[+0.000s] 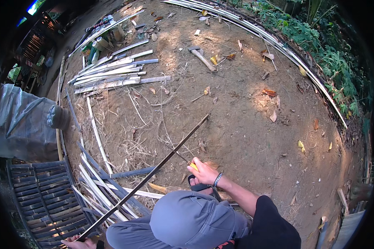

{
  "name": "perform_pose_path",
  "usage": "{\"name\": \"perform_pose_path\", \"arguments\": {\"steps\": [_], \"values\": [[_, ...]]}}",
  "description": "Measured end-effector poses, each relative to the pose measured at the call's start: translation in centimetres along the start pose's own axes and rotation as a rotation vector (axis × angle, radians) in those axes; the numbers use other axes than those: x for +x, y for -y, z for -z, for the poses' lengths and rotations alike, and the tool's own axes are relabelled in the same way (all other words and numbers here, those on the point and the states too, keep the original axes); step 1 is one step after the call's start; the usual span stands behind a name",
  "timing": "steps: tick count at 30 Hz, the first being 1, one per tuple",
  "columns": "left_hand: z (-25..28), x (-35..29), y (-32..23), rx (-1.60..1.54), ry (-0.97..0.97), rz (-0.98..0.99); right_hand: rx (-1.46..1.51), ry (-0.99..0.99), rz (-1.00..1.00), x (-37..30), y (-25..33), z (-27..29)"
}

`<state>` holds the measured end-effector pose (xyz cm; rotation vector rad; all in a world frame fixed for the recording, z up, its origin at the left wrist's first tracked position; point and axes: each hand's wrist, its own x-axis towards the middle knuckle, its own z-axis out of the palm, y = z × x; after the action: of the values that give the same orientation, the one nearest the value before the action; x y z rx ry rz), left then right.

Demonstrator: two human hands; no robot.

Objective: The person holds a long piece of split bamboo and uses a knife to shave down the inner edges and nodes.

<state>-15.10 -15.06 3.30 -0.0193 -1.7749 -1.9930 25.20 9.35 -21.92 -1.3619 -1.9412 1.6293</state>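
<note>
A long, thin, dark bamboo strip (153,172) slants from the lower left up to the middle of the view. Near its lower end my left hand (79,244) is closed round it, partly cut off by the picture's bottom edge. My right hand (207,173) grips a knife by its yellow handle (193,166). The narrow knife blade (181,157) points up and left, its tip at the strip; I cannot tell whether it cuts in. Below both is my bent knee (183,218) in grey trousers, and a sandalled foot (199,184) shows beside it.
Split bamboo pieces (108,76) lie stacked at the upper left; more strips (97,186) lie beside my leg. A wooden-handled tool (203,60) rests on the dirt ahead. A bamboo slat rack (45,195) and a plastic-covered bundle (25,122) stand left. Long poles (274,39) border the plants.
</note>
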Motion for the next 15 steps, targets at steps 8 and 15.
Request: {"name": "perform_pose_path", "arguments": {"steps": [8,15], "values": [[-0.1,2.4,4.5,-0.057,-0.042,0.003,-0.247,-0.196,0.030,3.0,-1.2,1.3],[-1.1,1.1,4.1,-0.223,0.146,0.165,-0.444,0.028,-0.026,4.8,0.6,2.3]]}}
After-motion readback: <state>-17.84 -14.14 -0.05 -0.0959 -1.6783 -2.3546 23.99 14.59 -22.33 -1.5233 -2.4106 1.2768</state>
